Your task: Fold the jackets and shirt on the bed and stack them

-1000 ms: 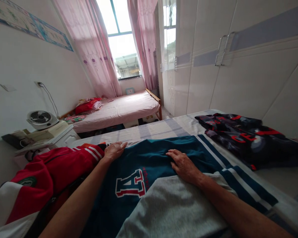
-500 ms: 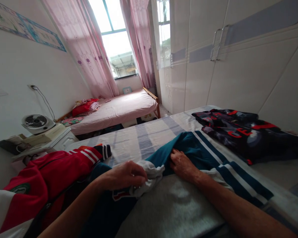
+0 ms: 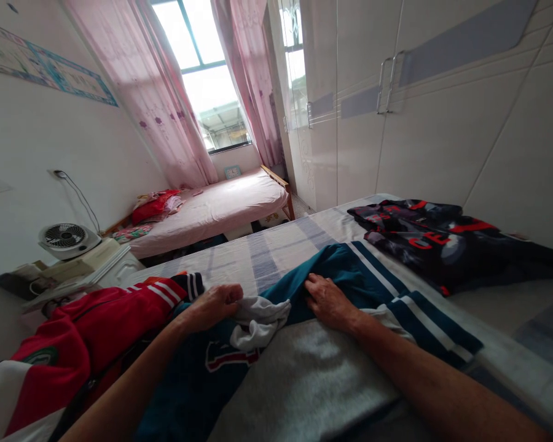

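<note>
A teal and grey sweatshirt (image 3: 313, 374) lies spread on the bed in front of me, with white-striped teal ribbing on its right and a red-and-white letter patch on its teal front. My left hand (image 3: 217, 306) is closed at the edge of a bunched light-grey part of it; the fingertips are partly hidden. Curled over a fold of the teal cloth, my right hand (image 3: 330, 302) grips it near the grey panel. To the left, close by my left forearm, is a red jacket (image 3: 96, 328) with white stripes and dark striped ribbing.
A black printed garment with red letters (image 3: 442, 239) lies on the right of the checked bed sheet (image 3: 286, 245). Beyond stands a pink-covered bed (image 3: 225, 205) beneath a curtained window. A fan (image 3: 67, 238) sits on a cabinet at left; a white wardrobe (image 3: 424, 135) lines the right.
My left hand has moved left and slightly up, drawing at the bunched grey cloth and uncovering more of the letter patch. My right hand stays on the teal fold. The view has shifted slightly.
</note>
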`<control>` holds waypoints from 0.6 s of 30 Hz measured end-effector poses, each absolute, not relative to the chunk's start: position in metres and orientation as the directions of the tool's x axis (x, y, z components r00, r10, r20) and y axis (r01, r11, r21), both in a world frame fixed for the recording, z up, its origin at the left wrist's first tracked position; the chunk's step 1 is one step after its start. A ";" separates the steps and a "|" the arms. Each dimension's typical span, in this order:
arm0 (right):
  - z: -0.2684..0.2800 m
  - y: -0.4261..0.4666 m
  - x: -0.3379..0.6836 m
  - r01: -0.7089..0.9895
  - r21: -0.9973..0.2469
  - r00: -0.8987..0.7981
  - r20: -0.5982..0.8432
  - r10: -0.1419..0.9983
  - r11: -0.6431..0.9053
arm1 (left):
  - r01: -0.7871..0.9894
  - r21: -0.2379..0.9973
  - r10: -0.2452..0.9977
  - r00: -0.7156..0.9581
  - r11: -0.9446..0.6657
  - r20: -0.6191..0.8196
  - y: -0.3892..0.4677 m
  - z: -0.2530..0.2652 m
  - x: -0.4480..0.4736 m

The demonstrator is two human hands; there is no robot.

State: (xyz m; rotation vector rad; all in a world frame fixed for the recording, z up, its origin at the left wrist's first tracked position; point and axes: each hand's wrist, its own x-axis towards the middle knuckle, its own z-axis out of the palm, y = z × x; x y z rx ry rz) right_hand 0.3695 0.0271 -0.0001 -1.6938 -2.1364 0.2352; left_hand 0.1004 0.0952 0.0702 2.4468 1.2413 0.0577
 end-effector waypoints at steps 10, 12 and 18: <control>-0.002 0.026 0.372 0.837 -0.461 -0.201 0.239 0.950 0.293 | 0.931 -0.183 0.842 0.365 -0.317 0.397 0.104 0.140 0.100; -0.001 0.026 0.372 0.832 -0.470 -0.205 0.235 0.950 0.296 | 0.945 -0.254 0.793 0.313 -0.206 0.523 0.112 0.146 0.100; -0.004 0.027 0.372 0.834 -0.473 -0.187 0.244 0.952 0.285 | 0.922 -0.276 0.738 0.383 -0.270 0.555 0.132 0.116 0.100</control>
